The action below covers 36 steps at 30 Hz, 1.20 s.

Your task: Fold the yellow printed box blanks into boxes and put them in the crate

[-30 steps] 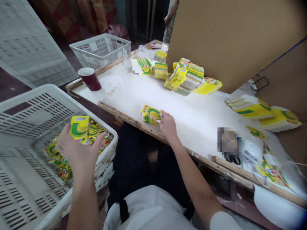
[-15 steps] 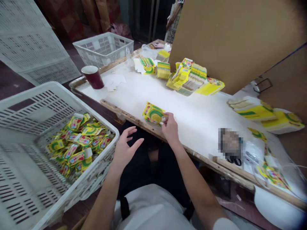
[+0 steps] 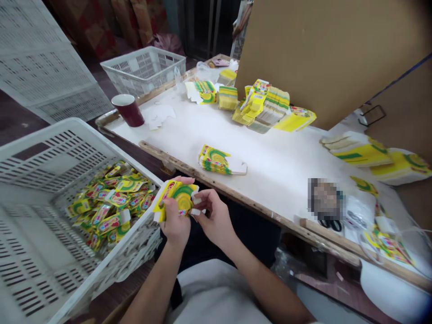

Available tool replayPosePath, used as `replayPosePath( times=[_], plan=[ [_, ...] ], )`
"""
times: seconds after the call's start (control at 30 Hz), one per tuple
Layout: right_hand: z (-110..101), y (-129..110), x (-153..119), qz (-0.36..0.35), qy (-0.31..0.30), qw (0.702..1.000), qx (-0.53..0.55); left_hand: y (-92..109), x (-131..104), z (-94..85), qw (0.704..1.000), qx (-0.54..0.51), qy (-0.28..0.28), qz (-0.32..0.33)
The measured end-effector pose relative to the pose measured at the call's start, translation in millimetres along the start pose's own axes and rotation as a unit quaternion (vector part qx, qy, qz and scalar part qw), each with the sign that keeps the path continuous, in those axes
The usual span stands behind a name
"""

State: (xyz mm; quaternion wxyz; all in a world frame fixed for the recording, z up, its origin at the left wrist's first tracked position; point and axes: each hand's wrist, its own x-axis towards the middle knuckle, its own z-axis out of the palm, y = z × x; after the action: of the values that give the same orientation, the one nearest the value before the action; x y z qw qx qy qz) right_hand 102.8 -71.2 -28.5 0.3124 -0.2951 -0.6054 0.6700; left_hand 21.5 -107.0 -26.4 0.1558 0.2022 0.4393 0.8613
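A yellow-green carton is held up between both hands in front of the table's near edge. My left hand grips its left part, thumb across the printed face. The fingers of my right hand pinch the white flaps at its right end. On the white tabletop just beyond lies a small stack of flat cartons, touched by neither hand. To the left, a white crate holds a heap of small yellow cartons.
A maroon cup stands at the table's left edge, near paper scraps. Carton stacks line the back by a cardboard panel. Another crate is behind the cup. Scissor handles and a plastic bag lie at the right.
My right hand has drawn a carton off the table toward me and left. My left hand, earlier open, has closed on it. The remaining stack now shows uncovered.
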Motion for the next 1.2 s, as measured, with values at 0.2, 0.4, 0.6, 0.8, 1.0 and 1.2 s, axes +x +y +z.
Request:
replayPosePath(
  times=[0.2,0.4,0.6,0.8,1.0,1.2],
  plan=[
    [-6.0,-4.1,-1.2,-0.010,-0.011,1.000,0.010,-7.9,-3.4,-15.7,0.987,0.158,-0.005,0.015],
    [-17.1,-7.9,7.3,0.004,-0.097,0.994,0.045,-4.0,0.5,-3.5,0.995,0.088,-0.021,-0.042],
    [-8.2,-6.5,-0.6,0.003,-0.114,0.993,0.042,-0.1,8.1,3.6,0.993,-0.075,0.010,-0.092],
    [-1.6,2.5,-8.8,0.014,-0.057,0.997,-0.048,-4.8,6.2,-5.4,0.994,0.047,0.015,-0.099],
    [-28.1,-6.8,0.1,-0.072,0.016,0.983,-0.170,-4.5,3.2,-9.3,0.984,0.163,-0.009,-0.070],
    [-67.0,-28.3,11.4,-0.220,0.137,0.918,-0.299,10.3,6.1,-10.8,0.960,0.274,-0.051,-0.020]
  ],
)
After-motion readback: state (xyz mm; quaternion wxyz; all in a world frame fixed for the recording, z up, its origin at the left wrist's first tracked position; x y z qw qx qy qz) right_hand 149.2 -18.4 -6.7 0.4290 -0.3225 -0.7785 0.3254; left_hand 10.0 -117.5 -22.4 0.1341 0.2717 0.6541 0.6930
